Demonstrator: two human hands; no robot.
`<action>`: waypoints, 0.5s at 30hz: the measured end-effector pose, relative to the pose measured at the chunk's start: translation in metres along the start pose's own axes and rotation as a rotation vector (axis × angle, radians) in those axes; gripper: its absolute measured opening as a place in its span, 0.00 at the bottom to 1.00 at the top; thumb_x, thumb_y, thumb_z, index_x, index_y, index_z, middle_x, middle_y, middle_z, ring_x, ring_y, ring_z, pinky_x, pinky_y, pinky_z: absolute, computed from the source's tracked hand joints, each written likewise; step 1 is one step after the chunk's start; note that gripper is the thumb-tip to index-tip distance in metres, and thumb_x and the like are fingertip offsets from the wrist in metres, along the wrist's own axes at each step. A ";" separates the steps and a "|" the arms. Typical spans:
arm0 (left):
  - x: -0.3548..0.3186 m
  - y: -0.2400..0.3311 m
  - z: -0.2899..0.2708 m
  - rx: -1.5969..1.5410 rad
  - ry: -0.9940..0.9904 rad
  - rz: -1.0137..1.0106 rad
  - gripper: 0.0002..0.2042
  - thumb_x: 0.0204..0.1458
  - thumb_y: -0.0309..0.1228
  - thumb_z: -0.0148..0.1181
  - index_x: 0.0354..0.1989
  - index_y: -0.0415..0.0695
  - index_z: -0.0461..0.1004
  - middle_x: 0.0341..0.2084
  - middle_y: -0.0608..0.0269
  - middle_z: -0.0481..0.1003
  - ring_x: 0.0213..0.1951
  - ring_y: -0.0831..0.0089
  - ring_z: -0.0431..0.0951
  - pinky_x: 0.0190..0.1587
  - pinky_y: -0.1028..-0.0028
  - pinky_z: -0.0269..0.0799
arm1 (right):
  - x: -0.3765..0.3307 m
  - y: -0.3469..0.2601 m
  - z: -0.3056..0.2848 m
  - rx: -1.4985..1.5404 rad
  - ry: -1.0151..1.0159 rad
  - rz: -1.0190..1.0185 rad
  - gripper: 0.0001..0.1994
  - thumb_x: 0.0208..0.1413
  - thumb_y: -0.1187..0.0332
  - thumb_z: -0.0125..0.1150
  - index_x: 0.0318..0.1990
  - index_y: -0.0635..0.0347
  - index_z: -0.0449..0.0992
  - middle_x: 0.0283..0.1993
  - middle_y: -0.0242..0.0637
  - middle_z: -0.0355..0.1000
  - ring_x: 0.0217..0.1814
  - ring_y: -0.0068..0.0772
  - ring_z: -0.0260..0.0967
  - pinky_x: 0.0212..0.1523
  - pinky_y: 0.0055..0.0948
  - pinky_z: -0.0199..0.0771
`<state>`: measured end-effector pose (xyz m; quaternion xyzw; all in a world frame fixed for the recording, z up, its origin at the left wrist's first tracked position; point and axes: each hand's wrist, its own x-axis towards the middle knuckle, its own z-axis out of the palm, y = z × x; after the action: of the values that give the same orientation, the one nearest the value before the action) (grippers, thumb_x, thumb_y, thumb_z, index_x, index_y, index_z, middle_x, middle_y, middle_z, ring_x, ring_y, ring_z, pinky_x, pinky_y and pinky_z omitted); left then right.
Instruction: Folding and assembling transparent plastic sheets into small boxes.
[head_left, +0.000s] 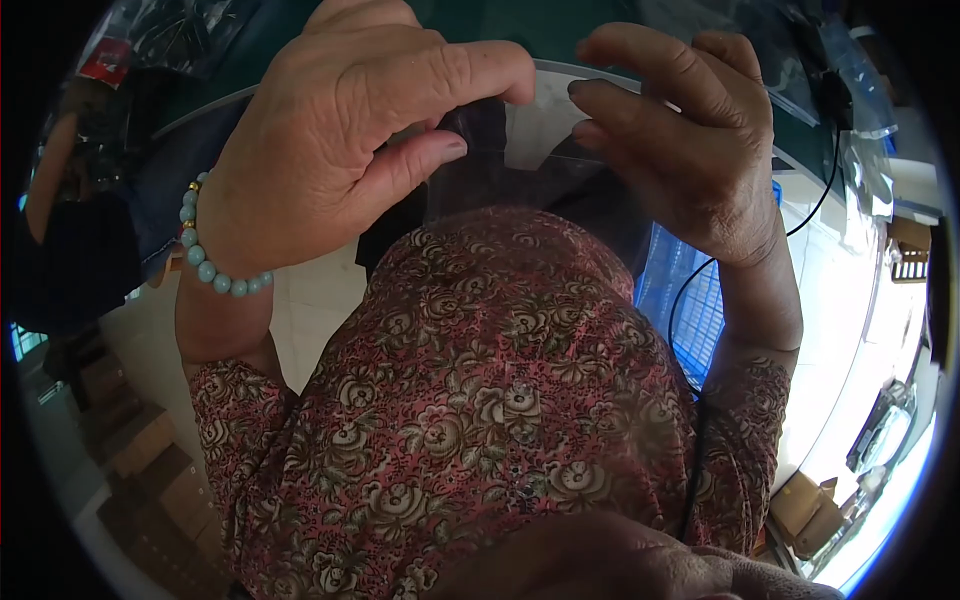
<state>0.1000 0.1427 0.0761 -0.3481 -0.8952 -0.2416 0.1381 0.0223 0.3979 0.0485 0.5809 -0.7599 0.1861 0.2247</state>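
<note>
My left hand point(350, 130) is raised at the table's near edge, with a pale green bead bracelet point(205, 270) on its wrist. Its thumb and bent index finger stand apart, with a gap between their tips. Across from it, my right hand point(690, 130) is raised too, its fingers bent toward the left hand and its thumb tip separate from them. Faint lines between and below the hands look like clear plastic film point(540, 160). Whether either hand touches that film, I cannot tell. The remaining fingers of my left hand are largely hidden.
Beyond the hands lies a dark green tabletop point(480, 25) with a pale edge. Clear plastic bags point(180, 35) lie at the far left. A black cable point(825, 195) hangs at the right, near a blue plastic crate point(690, 300). Cardboard boxes point(805, 510) stand on the floor.
</note>
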 end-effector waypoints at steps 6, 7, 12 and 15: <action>-0.005 -0.003 0.002 0.193 -0.029 0.121 0.15 0.38 0.28 0.71 0.37 0.41 0.80 0.26 0.65 0.72 0.30 0.70 0.70 0.41 0.68 0.64 | 0.028 -0.029 -0.012 -0.094 -0.184 0.127 0.11 0.38 0.69 0.70 0.31 0.56 0.77 0.32 0.31 0.69 0.25 0.25 0.65 0.53 0.49 0.68; -0.005 0.001 0.006 0.272 0.002 0.084 0.16 0.35 0.30 0.73 0.36 0.42 0.80 0.29 0.65 0.73 0.31 0.70 0.71 0.41 0.68 0.64 | 0.028 -0.028 -0.012 -0.093 -0.184 0.126 0.11 0.38 0.69 0.70 0.31 0.56 0.77 0.32 0.31 0.69 0.25 0.25 0.65 0.53 0.49 0.68; -0.012 0.009 0.009 0.397 -0.048 0.036 0.22 0.26 0.36 0.76 0.35 0.44 0.80 0.36 0.65 0.75 0.35 0.69 0.71 0.43 0.68 0.64 | 0.031 -0.026 -0.013 -0.095 -0.275 -0.041 0.05 0.36 0.72 0.63 0.22 0.57 0.73 0.25 0.29 0.62 0.27 0.25 0.65 0.68 0.59 0.49; -0.007 0.017 0.002 0.422 -0.066 0.116 0.17 0.34 0.32 0.75 0.36 0.46 0.81 0.36 0.66 0.73 0.35 0.70 0.71 0.44 0.69 0.65 | 0.034 -0.025 -0.012 -0.093 -0.330 -0.147 0.04 0.36 0.74 0.60 0.17 0.57 0.70 0.20 0.28 0.57 0.28 0.25 0.64 0.77 0.65 0.38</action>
<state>0.1166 0.1512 0.0770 -0.3702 -0.9084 -0.0291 0.1924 0.0398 0.3706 0.0780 0.6466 -0.7496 0.0360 0.1368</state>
